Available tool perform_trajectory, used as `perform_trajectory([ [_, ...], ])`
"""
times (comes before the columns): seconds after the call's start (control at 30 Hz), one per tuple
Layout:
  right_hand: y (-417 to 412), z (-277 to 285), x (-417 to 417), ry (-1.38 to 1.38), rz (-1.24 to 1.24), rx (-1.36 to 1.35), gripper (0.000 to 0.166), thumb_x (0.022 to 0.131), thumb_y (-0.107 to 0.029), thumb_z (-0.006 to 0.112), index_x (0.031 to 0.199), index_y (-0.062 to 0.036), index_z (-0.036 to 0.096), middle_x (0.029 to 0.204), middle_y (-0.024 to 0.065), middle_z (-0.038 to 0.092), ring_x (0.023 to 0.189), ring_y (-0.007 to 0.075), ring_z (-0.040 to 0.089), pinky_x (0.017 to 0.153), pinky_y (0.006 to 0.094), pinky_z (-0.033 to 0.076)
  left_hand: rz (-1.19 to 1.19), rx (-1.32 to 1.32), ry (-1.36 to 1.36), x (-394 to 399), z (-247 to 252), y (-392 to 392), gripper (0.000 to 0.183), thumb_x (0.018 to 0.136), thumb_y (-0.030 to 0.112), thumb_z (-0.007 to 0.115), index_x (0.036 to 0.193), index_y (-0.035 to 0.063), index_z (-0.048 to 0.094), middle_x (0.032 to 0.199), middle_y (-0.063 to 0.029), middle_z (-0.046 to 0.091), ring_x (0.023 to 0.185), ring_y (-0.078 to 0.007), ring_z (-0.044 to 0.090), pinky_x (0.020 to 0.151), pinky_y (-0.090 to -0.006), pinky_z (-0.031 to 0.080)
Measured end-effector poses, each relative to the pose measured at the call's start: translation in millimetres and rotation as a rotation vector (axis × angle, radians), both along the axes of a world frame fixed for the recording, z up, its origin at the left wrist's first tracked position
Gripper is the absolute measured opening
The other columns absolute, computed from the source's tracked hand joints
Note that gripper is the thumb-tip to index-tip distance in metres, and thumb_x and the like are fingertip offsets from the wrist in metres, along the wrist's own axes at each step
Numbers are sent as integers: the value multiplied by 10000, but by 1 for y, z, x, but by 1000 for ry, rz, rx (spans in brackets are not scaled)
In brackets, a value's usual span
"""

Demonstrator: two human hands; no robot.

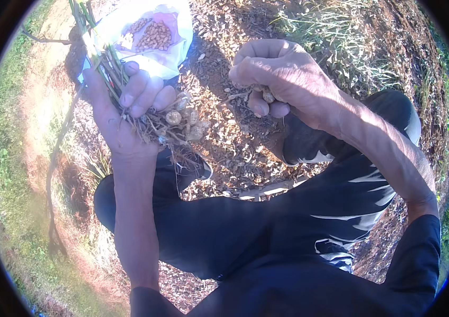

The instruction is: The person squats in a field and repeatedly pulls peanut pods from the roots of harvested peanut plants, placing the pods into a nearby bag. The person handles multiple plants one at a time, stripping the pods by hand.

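My left hand [129,107] grips a bundle of green peanut stems [107,67], roots toward me. Pale peanut pods [185,119] hang among the tangled roots [157,128], just right of my wrist. Apart from the bundle, my right hand [276,75] is curled around a few picked peanut pods [267,96], partly hidden by the fingers. Beyond my left hand a white plastic bag [179,59] lies spread open, with a heap of peanuts [155,36] inside; the stems cover its left side.
Dry leaf litter and soil [232,134] cover the ground between my legs. A grass clump [327,43] lies at the upper right. A thin branch [54,166] runs along the left side. My bent knees [391,111] in dark trousers flank the work area.
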State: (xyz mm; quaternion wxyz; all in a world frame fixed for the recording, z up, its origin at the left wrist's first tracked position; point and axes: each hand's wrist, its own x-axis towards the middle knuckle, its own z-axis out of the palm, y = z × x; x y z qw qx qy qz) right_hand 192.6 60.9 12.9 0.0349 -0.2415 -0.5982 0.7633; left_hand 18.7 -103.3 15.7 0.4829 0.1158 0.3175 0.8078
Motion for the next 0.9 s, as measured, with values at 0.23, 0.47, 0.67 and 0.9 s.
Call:
perform_trajectory([
  [0.23,-27,8,-3,72,86,295,249,840,-266,755,928,-51,664,691,-16,555,631,46,512,562,230,456,57,-33,17,2,-6,5,543,984,560,437,938,30,545,603,59,416,511,-71,368,576,-266,349],
  [0.47,-39,-5,-15,203,70,787,244,824,-127,744,1053,-63,690,852,35,690,758,61,621,671,230,527,65,-118,55,10,-11,16,575,972,623,394,913,77,564,607,37,459,544,-98,403,621,-294,378],
  [0.67,-34,-6,-17,108,30,641,277,801,-257,684,999,-68,721,824,136,703,745,292,694,701,369,561,101,-127,32,17,-11,21,567,972,621,399,907,83,567,608,32,464,550,-105,442,631,-313,405],
  [0.9,-37,-6,-17,110,122,714,231,810,-245,673,908,-37,696,831,147,690,760,292,684,707,371,554,108,-71,34,11,-12,12,576,968,635,387,900,90,562,627,26,475,553,-117,449,633,-337,417],
])
